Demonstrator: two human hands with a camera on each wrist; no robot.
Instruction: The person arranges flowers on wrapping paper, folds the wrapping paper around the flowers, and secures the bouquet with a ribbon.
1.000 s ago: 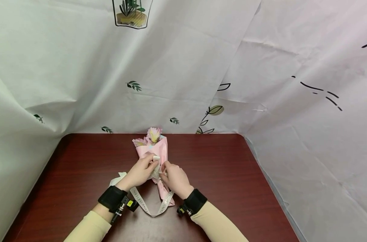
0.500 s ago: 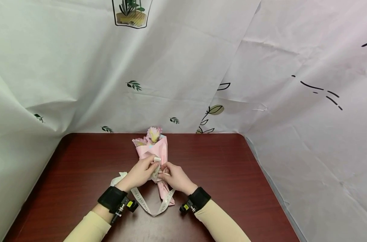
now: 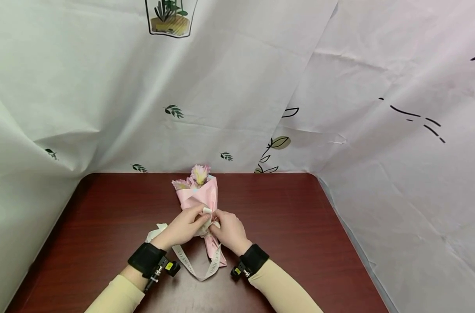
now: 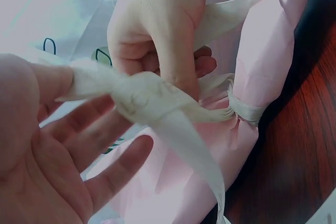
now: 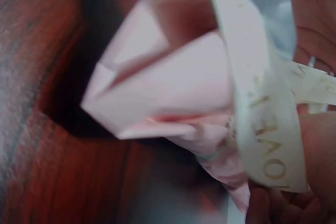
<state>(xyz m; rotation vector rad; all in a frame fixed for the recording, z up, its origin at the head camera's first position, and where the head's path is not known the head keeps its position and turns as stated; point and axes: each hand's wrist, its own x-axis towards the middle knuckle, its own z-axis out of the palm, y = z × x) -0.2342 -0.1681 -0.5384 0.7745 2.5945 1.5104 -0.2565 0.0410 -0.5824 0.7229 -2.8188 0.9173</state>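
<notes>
A bouquet with pink and yellowish flowers (image 3: 200, 174) lies on the table in pink wrapping paper (image 3: 200, 196). A cream ribbon with printed letters (image 3: 190, 264) is tied around its narrow neck, as the left wrist view shows. My left hand (image 3: 184, 226) pinches a loop of this ribbon near the thumb and index finger; its other fingers (image 4: 123, 169) spread loosely. Close beside it, my right hand (image 3: 230, 231) grips another part of the ribbon with curled fingers, just over the knot. The ribbon (image 5: 268, 119) crosses near my right fingers, slightly blurred.
One ribbon end (image 3: 156, 230) lies left of the bouquet, partly behind the left wrist. The dark red table (image 3: 292, 243) runs back to a white patterned cloth (image 3: 229, 87). Black straps with small cameras circle both wrists.
My left hand has shifted slightly right and down with its ribbon loop. My right hand drew a little right, then came back in. The bouquet has hardly moved.
</notes>
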